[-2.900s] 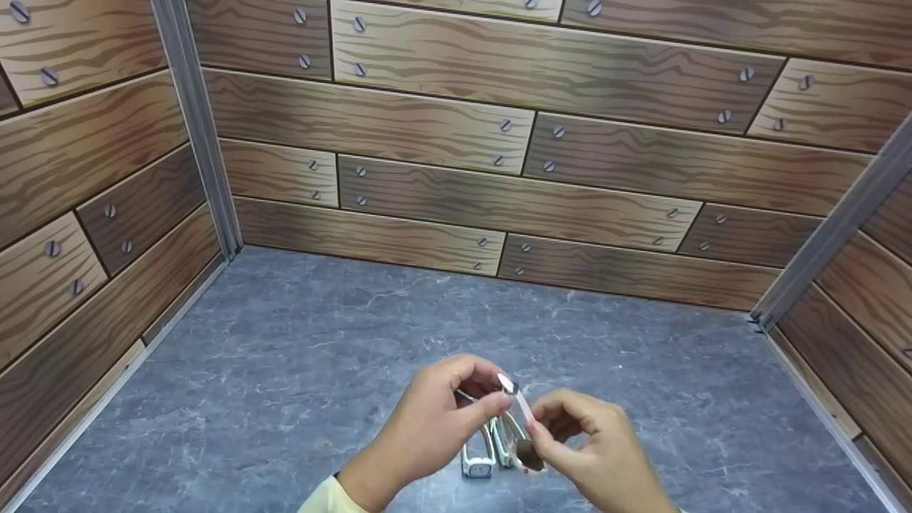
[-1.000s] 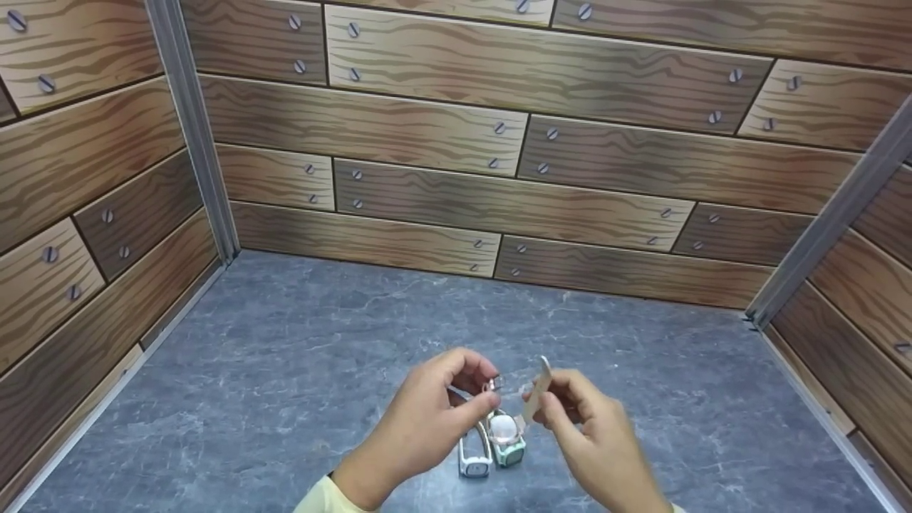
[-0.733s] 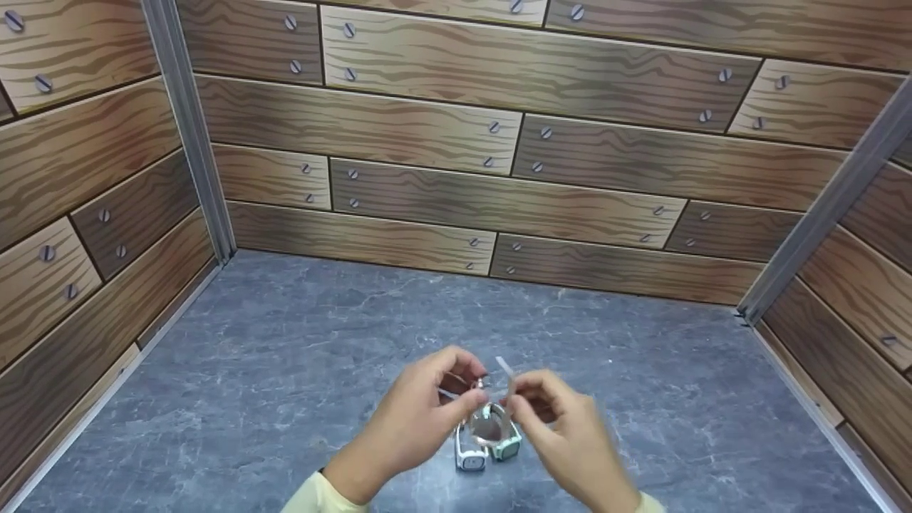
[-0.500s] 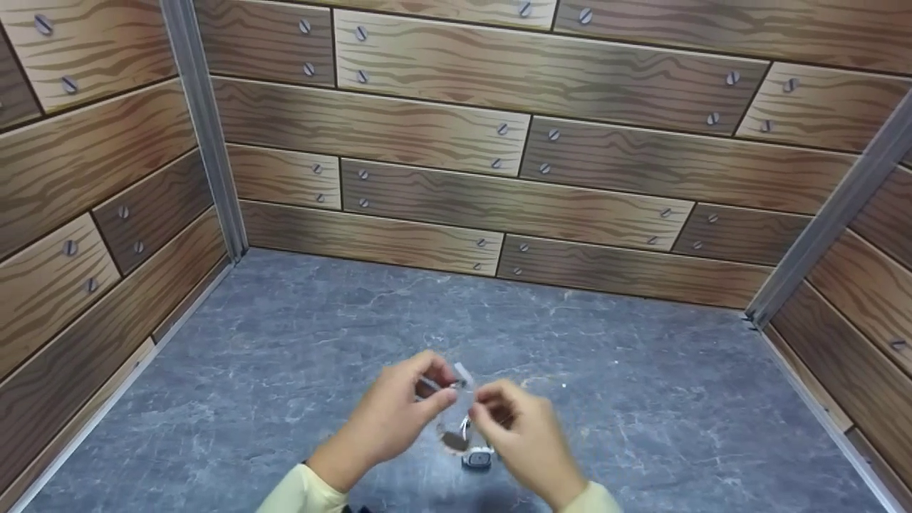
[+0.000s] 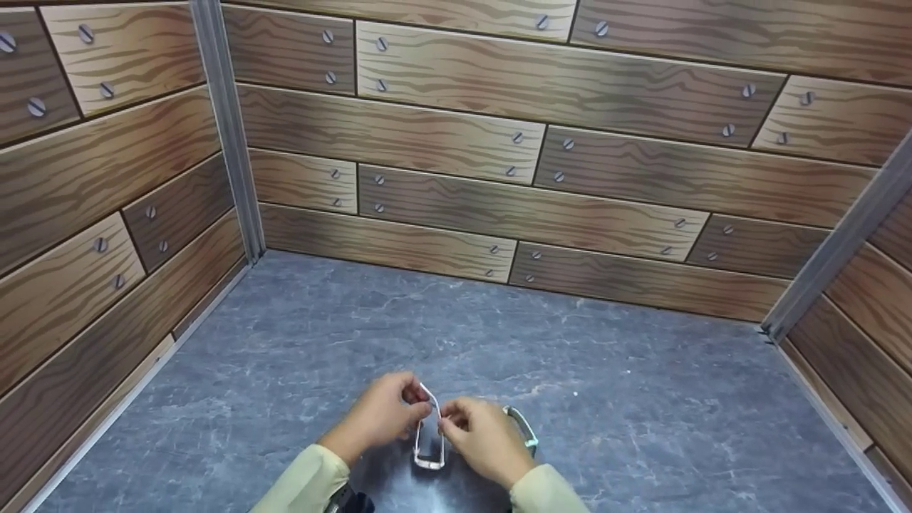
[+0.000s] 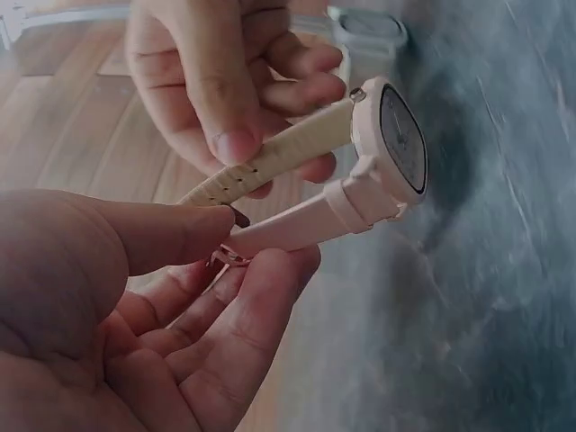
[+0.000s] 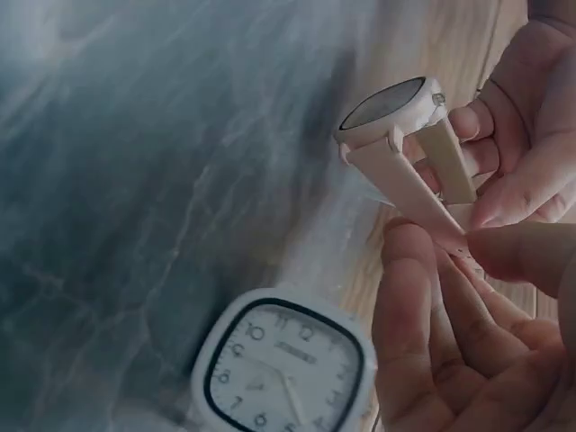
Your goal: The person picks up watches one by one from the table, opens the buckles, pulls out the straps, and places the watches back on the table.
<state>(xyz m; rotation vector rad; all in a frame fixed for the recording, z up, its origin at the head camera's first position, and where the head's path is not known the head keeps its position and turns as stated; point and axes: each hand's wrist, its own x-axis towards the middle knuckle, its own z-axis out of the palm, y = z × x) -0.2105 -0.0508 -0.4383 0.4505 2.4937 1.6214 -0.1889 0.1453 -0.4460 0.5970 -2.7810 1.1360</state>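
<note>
A pale pink wristwatch (image 5: 429,464) with a round case hangs case-down between both hands. My left hand (image 5: 381,417) pinches the strap end with the buckle (image 6: 232,256) between thumb and fingers. My right hand (image 5: 488,445) pinches the other strap half, whose holes (image 6: 225,184) show in the left wrist view. The two strap ends lie close together at the fingertips; whether one passes through the buckle I cannot tell. In the right wrist view the case (image 7: 391,112) tilts, its glass facing away from the hands.
A mint-green watch (image 5: 527,431) lies just right of my right hand. A white watch (image 7: 283,360) with a rounded-square dial shows in the right wrist view; the right hand seems to hide it from the head view. Wood-patterned walls (image 5: 442,142) enclose the grey marbled table (image 5: 342,320).
Both hands have moved left with the pink watch, away from the other two watches. The strap half in the right hand, held apart a second ago, is now against the left fingertips.
</note>
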